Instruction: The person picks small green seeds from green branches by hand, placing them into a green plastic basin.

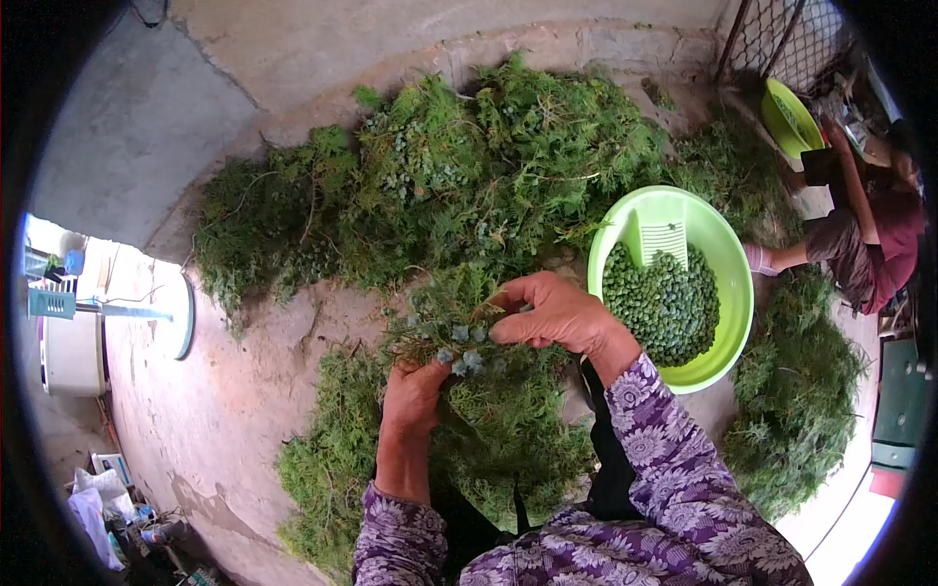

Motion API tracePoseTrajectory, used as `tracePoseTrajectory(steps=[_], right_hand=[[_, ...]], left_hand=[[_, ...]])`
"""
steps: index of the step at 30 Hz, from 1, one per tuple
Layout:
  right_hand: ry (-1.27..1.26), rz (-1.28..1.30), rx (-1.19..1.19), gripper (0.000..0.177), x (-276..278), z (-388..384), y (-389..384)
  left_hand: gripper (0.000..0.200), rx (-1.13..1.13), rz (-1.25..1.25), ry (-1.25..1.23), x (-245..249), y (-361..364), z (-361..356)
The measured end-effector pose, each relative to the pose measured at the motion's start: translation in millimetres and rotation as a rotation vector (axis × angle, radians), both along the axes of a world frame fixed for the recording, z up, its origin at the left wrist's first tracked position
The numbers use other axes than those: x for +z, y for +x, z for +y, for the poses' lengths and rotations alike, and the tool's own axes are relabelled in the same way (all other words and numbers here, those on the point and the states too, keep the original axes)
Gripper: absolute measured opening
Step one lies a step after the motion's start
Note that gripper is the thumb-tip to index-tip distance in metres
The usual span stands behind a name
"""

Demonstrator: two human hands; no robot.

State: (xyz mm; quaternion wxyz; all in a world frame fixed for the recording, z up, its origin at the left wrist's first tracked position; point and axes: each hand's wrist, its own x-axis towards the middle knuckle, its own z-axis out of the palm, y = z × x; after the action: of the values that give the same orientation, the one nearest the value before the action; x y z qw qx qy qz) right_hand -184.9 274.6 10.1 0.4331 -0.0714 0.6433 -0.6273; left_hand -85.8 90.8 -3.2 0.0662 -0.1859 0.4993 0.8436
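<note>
My left hand [412, 398] is closed around a leafy green conifer sprig [445, 303] that carries a cluster of blue-green cones [469, 359]. On the sprig's right side is my right hand [557, 317], its thumb and index finger curled in at the cones. Whether a cone is between those fingertips is too small to tell. To the right of my right hand stands a light green plastic basin [740, 283] with a ribbed washboard panel. Many picked green cones [660, 308] fill its lower part. More cut conifer branches [498, 430] lie below my hands.
A long heap of conifer branches [440, 166] lies along the wall, and another pile [796, 391] is at right. A seated person [884, 234] is at the far right, near a second green basin [789, 117]. A fan-like stand [184, 314] and household items are at left.
</note>
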Motion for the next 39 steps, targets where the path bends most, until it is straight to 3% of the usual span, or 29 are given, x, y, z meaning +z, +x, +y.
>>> tracePoseTrajectory(steps=[4, 7, 9, 13, 16, 18, 19, 21, 22, 24, 25, 26, 28, 29, 33, 36, 38, 39], right_hand=[[-0.083, -0.035, 0.013, 0.050, -0.7, -0.4, 0.9], [-0.111, -0.025, -0.026, 0.045, 1.7, -5.0, 4.3], [-0.119, -0.015, -0.038, 0.031, 4.8, -9.8, 7.6], [-0.143, 0.105, -0.029, 0.029, -5.5, -14.6, 6.7], [-0.140, 0.312, -0.048, 0.027, -17.1, -17.3, 7.5], [0.238, 0.628, 0.006, 0.026, -13.3, -19.1, 8.8], [0.239, 0.629, 0.006, 0.026, -17.5, -19.1, 9.8], [0.378, 0.965, -0.118, 0.024, -31.3, -18.1, 10.4], [0.379, 0.966, -0.121, 0.024, -32.8, -15.4, 8.0], [0.182, 0.695, -0.321, 0.021, -34.1, -4.5, -4.7], [0.035, 0.184, -0.358, 0.019, -17.2, 1.8, -9.4], [0.036, 0.185, -0.350, 0.019, -13.8, 5.9, -10.5], [-0.485, -0.234, -0.402, 0.015, -11.2, 11.2, -10.2], [-0.577, -0.298, -0.349, 0.014, -9.7, 10.9, -8.8], [-0.329, -0.107, -0.127, 0.017, -6.9, 0.5, 0.3], [-0.215, -0.007, -0.130, 0.017, -9.8, -11.7, 6.6], [-0.254, -0.006, -0.144, 0.020, -12.6, -17.7, 8.1], [-0.184, 0.072, -0.125, 0.025, -12.7, -19.9, 8.5]], left_hand=[[0.022, 0.002, -0.017, 0.038, 6.1, -1.4, 1.8], [0.023, -0.006, -0.017, 0.025, 0.0, 0.1, -2.1], [0.022, -0.025, -0.009, 0.014, -7.6, 2.3, -7.1], [0.021, -0.029, -0.037, -0.031, -10.0, 3.3, -8.6], [0.021, -0.022, -0.061, -0.042, -8.3, 1.2, -2.8], [0.021, -0.019, -0.069, -0.032, -8.0, -0.8, 1.3], [0.021, -0.031, -0.097, -0.101, -7.9, -1.5, 3.0], [0.021, -0.044, -0.124, -0.171, -7.6, -0.6, 3.1], [0.020, -0.016, -0.105, -0.166, -7.5, 2.0, 0.5], [0.019, 0.014, -0.086, -0.160, -8.5, 2.6, -4.0], [0.019, 0.015, -0.093, -0.161, -10.2, 2.3, -6.2], [0.019, 0.016, -0.100, -0.164, -11.1, 2.5, -7.8], [0.018, 0.040, -0.103, -0.186, -6.8, 1.4, -7.0], [0.017, 0.058, -0.105, -0.209, -5.3, 0.2, -6.5], [0.017, 0.040, -0.204, -0.263, -3.9, -3.1, -10.2], [0.018, 0.059, -0.283, -0.293, 1.1, -4.2, -5.5], [0.020, 0.058, -0.052, -0.186, -9.3, -3.2, -4.9], [0.020, 0.057, -0.052, -0.186, -9.4, -2.4, -5.2]])
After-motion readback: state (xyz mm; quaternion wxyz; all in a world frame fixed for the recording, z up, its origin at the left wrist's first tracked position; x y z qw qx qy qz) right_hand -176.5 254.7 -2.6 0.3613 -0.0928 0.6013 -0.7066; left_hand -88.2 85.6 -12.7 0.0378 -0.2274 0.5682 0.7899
